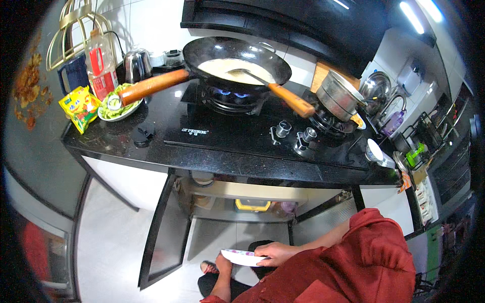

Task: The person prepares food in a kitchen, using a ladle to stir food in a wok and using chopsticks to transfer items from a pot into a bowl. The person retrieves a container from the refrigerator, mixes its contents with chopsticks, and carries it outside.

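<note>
Between my two hands is a white dish point(242, 258) with a pink floral pattern, tilted and seen nearly edge-on. My left hand point(224, 264) grips its left end, and the fingers of my right hand point(276, 253) close on the right end. I hold it low, in front of the lower cabinet, whose left door point(166, 231) and right door point(327, 212) stand open. On the stove above, a black wok point(265, 60) with a wooden handle holds pale, milky liquid point(216, 68). A ladle point(288, 98) rests in it, wooden handle pointing right. Blue flames burn underneath.
A metal pot point(337, 94) sits on the right burner. Left of the wok are a plate of sliced green vegetables point(113, 108), a yellow seasoning packet point(80, 108) and a plastic bottle point(101, 64). A small white bowl point(374, 150) lies tipped near the right end. Inside the cabinet is a yellow-rimmed container point(252, 205).
</note>
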{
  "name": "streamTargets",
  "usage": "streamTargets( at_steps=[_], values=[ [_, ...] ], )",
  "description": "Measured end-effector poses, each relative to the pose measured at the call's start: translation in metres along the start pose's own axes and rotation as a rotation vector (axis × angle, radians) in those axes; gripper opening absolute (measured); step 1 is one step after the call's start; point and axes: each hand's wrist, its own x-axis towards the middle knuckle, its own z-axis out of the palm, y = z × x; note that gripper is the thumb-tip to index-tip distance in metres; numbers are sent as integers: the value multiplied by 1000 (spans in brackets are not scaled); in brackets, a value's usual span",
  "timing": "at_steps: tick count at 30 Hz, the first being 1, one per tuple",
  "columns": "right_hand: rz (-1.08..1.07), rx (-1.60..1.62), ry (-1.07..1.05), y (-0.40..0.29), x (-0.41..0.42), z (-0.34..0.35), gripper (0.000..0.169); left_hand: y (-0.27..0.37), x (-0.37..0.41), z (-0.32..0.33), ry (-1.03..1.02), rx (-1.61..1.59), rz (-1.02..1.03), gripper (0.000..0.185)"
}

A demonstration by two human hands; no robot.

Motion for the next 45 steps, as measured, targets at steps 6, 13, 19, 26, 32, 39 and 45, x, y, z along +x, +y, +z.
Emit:
streamTargets(
  at_steps=[6, 13, 19, 26, 32, 39, 45],
  values=[
    [-51, 156, 103, -48, -66, -18, 20, 149, -69, -163, -40, 257, 166, 16],
    [131, 330, 268, -98, -116, -39, 22, 237, -28, -335, 450, 767, 132, 63],
    [274, 328, 529, -132, -142, -19, 21, 155, 1, -358, -26, 636, -203, 30],
    [381, 535, 699, -163, -172, 5, 21, 203, -24, -269, -336, 335, -198, 38],
    [484, 556, 815, -165, -203, 7, 22, 293, -22, -197, -678, -305, -675, 43],
    [603, 622, 940, -144, -242, -7, 23, 440, 69, -186, -317, 43, 268, 30],
    [545, 551, 980, -123, -269, -29, 23, 493, 166, -135, 197, 244, 170, 63]
  ],
)
